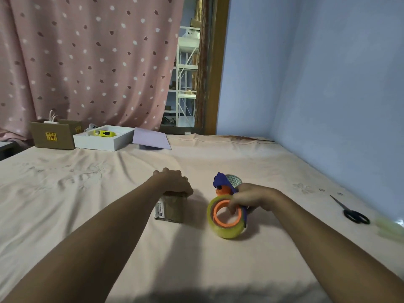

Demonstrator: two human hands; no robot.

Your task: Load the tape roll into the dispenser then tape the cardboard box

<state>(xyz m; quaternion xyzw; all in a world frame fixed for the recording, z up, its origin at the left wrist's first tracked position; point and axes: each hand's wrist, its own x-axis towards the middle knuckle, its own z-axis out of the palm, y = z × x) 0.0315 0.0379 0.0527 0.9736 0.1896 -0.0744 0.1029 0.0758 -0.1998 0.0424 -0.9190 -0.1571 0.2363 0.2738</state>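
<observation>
A small brown cardboard box [171,209] with a white label stands on the pink bedsheet at the centre. My left hand [173,181] lies flat on its top, fingers curled over the far edge. To the right, my right hand [249,199] grips a blue and orange tape dispenser [223,182]. A yellowish clear tape roll [226,231] sits on the dispenser's orange hub, resting on the sheet. Behind the dispenser a patterned tape roll [235,179] is partly hidden.
Black scissors [354,213] lie at the right by the blue wall. At the back left stand a larger cardboard box [54,136], a white tray [102,142] holding a yellow tool, and a lilac sheet [152,138]. A pale blurred object [389,226] sits at the right edge.
</observation>
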